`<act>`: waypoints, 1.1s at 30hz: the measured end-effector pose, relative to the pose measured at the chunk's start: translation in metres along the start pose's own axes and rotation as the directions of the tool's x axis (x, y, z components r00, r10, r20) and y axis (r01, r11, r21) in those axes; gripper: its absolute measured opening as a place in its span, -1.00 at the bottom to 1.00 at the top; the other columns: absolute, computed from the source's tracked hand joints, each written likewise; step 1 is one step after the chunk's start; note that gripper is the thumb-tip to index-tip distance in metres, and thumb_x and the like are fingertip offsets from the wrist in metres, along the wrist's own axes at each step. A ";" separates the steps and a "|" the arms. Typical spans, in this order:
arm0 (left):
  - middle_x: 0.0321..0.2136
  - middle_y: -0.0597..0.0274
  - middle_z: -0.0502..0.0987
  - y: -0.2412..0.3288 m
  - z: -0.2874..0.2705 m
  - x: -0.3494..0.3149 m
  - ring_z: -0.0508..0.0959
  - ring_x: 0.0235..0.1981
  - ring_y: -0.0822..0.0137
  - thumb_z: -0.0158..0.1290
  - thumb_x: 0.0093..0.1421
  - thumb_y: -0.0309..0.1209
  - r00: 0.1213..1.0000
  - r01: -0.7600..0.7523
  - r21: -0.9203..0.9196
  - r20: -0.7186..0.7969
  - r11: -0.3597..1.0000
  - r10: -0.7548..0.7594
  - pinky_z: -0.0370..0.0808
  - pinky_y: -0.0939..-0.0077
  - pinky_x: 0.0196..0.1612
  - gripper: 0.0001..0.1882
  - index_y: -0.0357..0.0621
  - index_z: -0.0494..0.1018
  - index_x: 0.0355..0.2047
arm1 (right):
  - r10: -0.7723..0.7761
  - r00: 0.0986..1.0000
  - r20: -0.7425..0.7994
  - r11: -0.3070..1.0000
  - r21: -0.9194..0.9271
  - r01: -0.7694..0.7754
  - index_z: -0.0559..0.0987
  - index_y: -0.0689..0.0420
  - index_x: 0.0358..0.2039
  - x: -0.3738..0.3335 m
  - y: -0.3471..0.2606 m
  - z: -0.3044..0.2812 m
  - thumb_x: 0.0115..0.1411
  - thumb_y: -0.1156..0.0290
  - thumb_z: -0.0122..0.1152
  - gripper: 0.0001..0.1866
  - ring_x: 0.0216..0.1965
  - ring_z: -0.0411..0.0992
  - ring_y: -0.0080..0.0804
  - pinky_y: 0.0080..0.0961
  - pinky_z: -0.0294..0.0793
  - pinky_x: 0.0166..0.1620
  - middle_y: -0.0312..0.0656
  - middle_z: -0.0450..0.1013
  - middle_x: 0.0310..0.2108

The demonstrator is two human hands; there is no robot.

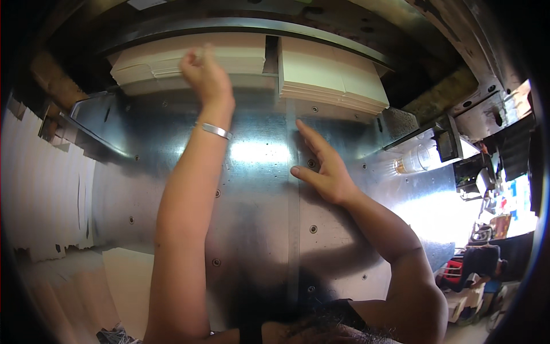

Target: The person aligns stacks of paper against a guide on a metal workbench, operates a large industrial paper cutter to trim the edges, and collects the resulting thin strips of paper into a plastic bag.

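Two stacks of pale sheets, paper or thin card, lie at the far side of a metal table (258, 200), under a dark machine beam (240, 26). In front of the left stack (137, 63) is my left hand (207, 74), its fingers curled in and a little blurred. What it holds, if anything, does not show, and I cannot tell whether it touches the sheets. Over the table, just nearer than the right stack (315, 66), my right hand (326, 169) is open, thumb and fingers apart, with nothing in it. A silvery bracelet (216, 131) circles my left wrist.
A clear cup (413, 159) with amber liquid stands at the right, beside a metal bracket (450, 137). More pale sheets (46, 178) are piled at the left, and another sheet (129, 281) lies nearer. Far right, a person in dark clothes (481, 261) is beside a red chair.
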State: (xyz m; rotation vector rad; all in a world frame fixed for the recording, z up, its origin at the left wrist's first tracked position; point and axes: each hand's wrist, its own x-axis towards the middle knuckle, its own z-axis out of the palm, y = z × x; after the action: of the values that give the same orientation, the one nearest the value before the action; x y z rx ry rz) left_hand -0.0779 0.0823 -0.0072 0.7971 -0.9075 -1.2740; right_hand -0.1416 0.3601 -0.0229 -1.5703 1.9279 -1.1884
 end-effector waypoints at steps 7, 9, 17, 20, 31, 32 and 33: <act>-0.02 0.13 0.44 -0.019 0.024 -0.089 0.41 0.05 0.31 0.15 0.27 -0.21 0.895 0.071 0.099 0.433 0.993 -0.107 0.31 0.44 0.16 -0.51 -0.27 0.39 0.09 | -0.404 0.869 -0.285 0.742 -0.658 0.129 0.47 0.06 0.21 0.029 0.015 -0.067 0.02 0.38 0.45 -0.31 0.16 0.38 -0.01 -0.18 0.32 0.23 0.01 0.40 0.17; 0.16 -0.17 0.39 -0.018 0.024 -0.096 0.39 0.22 0.09 0.17 0.23 -0.17 0.866 0.082 0.244 0.463 0.966 -0.190 0.28 0.24 0.27 -0.41 -0.32 0.39 0.15 | -0.393 0.871 -0.294 0.689 -0.721 0.068 0.45 0.02 0.23 0.042 0.022 -0.082 0.01 0.35 0.46 -0.28 0.19 0.35 -0.03 -0.16 0.29 0.25 -0.01 0.39 0.19; 0.32 -0.21 0.26 -0.028 0.020 -0.095 0.26 0.35 0.07 0.13 0.28 -0.15 0.719 0.096 0.304 0.637 0.948 -0.277 0.17 0.35 0.35 -0.16 -0.43 0.08 0.38 | -0.177 0.952 -0.249 0.635 -0.768 -0.083 0.42 -0.18 0.27 0.060 0.054 -0.093 0.02 0.34 0.45 -0.25 0.24 0.28 -0.04 -0.10 0.22 0.28 -0.07 0.35 0.22; 0.34 -0.29 0.21 -0.033 0.018 -0.094 0.22 0.39 0.00 0.13 0.28 -0.18 0.694 0.112 0.251 0.673 0.962 -0.256 0.15 0.32 0.37 -0.14 -0.50 0.03 0.38 | -0.236 0.943 -0.235 0.561 -0.825 -0.066 0.42 -0.20 0.26 0.057 0.065 -0.086 0.06 0.39 0.39 -0.30 0.24 0.29 -0.06 -0.10 0.23 0.28 -0.07 0.35 0.21; 0.25 -0.09 0.35 -0.018 0.025 -0.106 0.34 0.27 0.16 0.07 0.33 -0.25 0.673 0.089 0.283 0.690 0.955 -0.267 0.22 0.39 0.30 -0.25 -0.33 0.08 0.40 | -0.330 0.902 -0.280 0.459 -0.882 -0.105 0.44 -0.26 0.24 0.064 0.086 -0.083 0.17 0.54 0.13 -0.38 0.22 0.32 -0.16 -0.17 0.27 0.22 -0.16 0.37 0.20; 0.26 -0.09 0.35 -0.020 0.028 -0.108 0.34 0.27 0.15 0.07 0.32 -0.25 0.705 0.061 0.323 0.656 0.945 -0.270 0.22 0.39 0.30 -0.25 -0.33 0.07 0.41 | -0.325 0.901 -0.287 0.467 -0.877 -0.111 0.44 -0.26 0.24 0.066 0.087 -0.084 0.17 0.54 0.13 -0.38 0.22 0.32 -0.16 -0.17 0.27 0.22 -0.16 0.37 0.20; 0.26 -0.09 0.34 -0.021 0.031 -0.108 0.34 0.27 0.14 0.07 0.32 -0.25 0.736 0.035 0.362 0.621 0.931 -0.269 0.23 0.39 0.30 -0.24 -0.33 0.07 0.41 | -0.345 0.896 -0.278 0.466 -0.880 -0.094 0.44 -0.25 0.22 0.070 0.088 -0.086 0.15 0.55 0.12 -0.38 0.19 0.32 -0.17 -0.15 0.26 0.21 -0.17 0.37 0.17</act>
State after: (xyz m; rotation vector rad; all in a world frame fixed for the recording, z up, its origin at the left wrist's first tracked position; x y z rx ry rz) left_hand -0.1210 0.1866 -0.0253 0.6804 -1.7015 -1.6193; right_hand -0.2790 0.3281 -0.0299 -2.0670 3.1012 -0.5308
